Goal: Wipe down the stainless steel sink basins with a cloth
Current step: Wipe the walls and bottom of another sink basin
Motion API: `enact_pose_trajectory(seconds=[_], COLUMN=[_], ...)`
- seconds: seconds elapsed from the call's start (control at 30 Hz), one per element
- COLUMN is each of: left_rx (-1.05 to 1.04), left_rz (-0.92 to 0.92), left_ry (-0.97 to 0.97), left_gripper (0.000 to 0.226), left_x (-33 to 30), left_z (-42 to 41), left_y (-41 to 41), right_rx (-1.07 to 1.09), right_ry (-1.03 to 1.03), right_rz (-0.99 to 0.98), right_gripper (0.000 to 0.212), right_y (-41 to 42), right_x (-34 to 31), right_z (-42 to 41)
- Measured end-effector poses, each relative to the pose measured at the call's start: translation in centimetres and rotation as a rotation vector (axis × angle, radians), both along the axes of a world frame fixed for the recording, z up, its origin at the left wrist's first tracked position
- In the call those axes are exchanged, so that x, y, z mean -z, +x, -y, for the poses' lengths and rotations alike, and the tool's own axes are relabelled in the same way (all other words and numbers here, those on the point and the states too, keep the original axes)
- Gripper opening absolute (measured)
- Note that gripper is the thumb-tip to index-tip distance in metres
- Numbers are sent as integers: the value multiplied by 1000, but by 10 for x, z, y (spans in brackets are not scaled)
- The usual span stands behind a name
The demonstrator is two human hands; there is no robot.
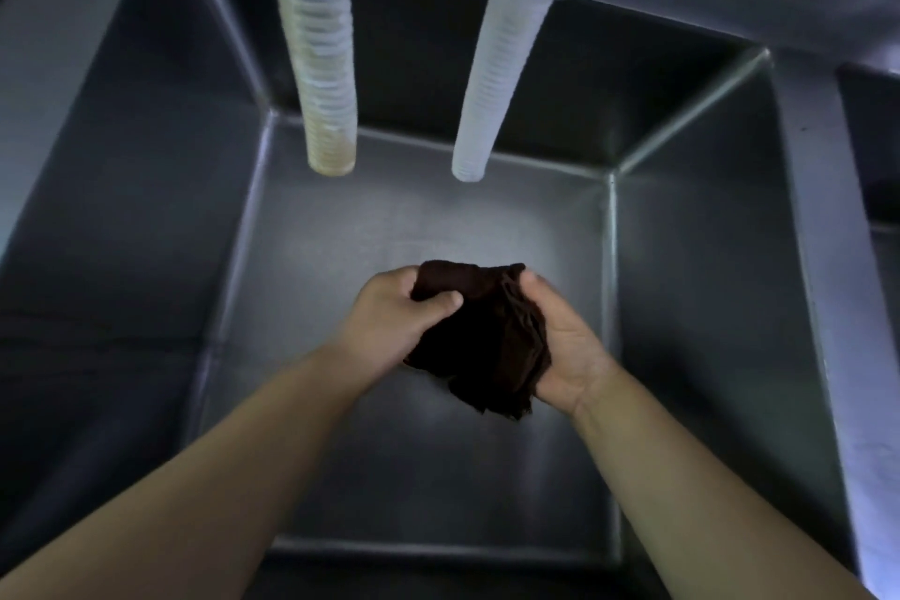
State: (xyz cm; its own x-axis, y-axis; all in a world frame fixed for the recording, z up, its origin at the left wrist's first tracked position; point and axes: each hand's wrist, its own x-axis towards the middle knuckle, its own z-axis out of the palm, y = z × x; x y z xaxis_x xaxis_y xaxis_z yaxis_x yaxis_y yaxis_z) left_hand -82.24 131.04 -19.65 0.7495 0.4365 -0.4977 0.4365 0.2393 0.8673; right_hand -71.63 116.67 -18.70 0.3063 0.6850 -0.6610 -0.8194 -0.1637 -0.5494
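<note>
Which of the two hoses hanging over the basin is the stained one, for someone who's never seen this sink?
Start at the stainless steel sink basin and look to its back wall, where two ribbed white hoses hang down. The stained hose is the left one, ending above the basin floor's far left. Its lower end is yellow-brown, while the clean hose beside it is plain white under a dark collar.

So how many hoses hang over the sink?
2: a yellowed hose on the left and a whiter hose to its right, both ending above the basin.
</note>
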Motion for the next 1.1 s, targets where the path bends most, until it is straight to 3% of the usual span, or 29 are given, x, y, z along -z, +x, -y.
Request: enact_pose_trajectory(seconds=[0.13,0.27,0.33,0.47,0.57,0.67,0.73,0.8,0.87,0.97,1.1], left_rx=[-20,-12,10,33,152,332,498,621,706,745,757], left_rz=[-44,-68,-122,-294,-481,-518,-636,-702,-732,-777,-779], left_ry=[71,63,29,182,634,1006,993,904,826,789,786], left_gripper=[17,17,12,2,34,68,111,134,140,143,142], left_x=[11,28,33,41,47,59,71,85,91,95,94], left_z=[20,39,43,29,10,-1,-4,-5,-8,-12,-12], left_y=[9,20,29,30,-4,-44,-66,-79,-80,-76,-77], right_rx=[-128,-129,-12,75,-11,-326,-451,-430,-381,-474,-648], right_ry=[-487,-596,-599,-889,-893,-893,-1022,-1167,-1212,-1187,-1001], right_rz=[629,679,686,1005,1188,1144,1175,1311,1406,1553,1706], right_gripper=[23,17,20,39,35,67,80,86,86,85,81], right_y=[15,43,54,59,26,-10,-9,9,37,69,54], right_x=[3,4,7,23,42,75,98,113,120,127,126], right_z=[11,31,35,30,15,3,-7,-24,-46,-81,-124])
